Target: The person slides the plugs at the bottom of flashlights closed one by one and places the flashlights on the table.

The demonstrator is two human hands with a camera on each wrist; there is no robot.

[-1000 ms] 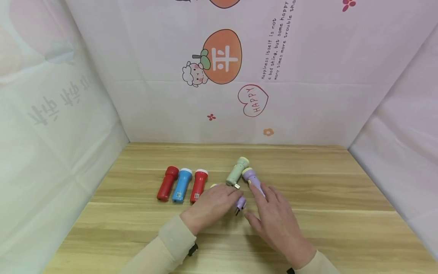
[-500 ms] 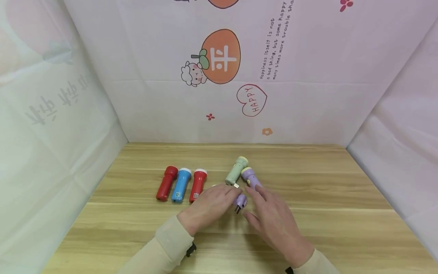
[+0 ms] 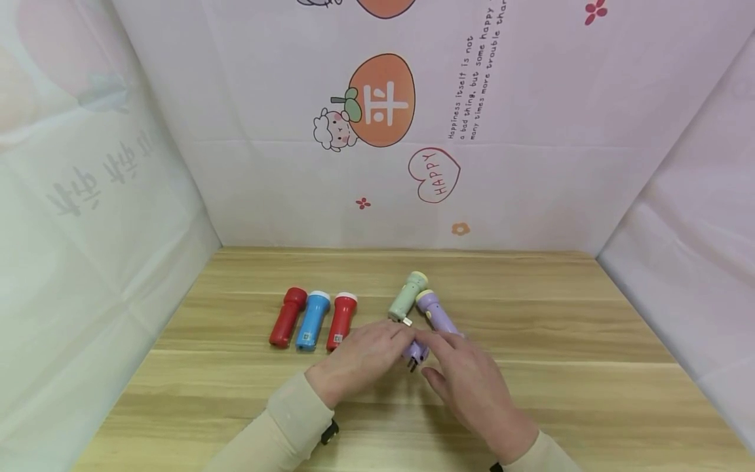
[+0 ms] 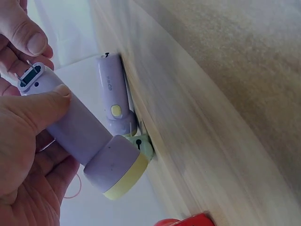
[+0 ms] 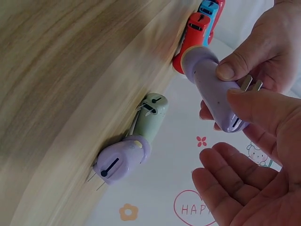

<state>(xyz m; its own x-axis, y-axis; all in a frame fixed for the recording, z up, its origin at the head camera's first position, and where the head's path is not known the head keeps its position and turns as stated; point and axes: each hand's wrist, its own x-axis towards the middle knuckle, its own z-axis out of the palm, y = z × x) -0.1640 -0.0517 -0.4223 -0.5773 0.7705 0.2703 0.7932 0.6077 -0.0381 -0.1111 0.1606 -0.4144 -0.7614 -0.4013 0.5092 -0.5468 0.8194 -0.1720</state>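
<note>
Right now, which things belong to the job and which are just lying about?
In the job, likely: held purple torch; left hand, gripping it; right hand, near its prongs.

Lying about, it seems: other purple torch; green torch; all-red torch; blue torch; white-rimmed red torch.

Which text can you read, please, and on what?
"HAPPY": heart on back cloth.
"Happiness itself is not" "a bad thing, but some happy" "many times more trouble tha…": back cloth, cut off.
"平", sideways: orange fruit print.
Too small or faint: characters on left cloth; markings on blue flashlight, bright red flashlight, unheld purple flashlight.
</note>
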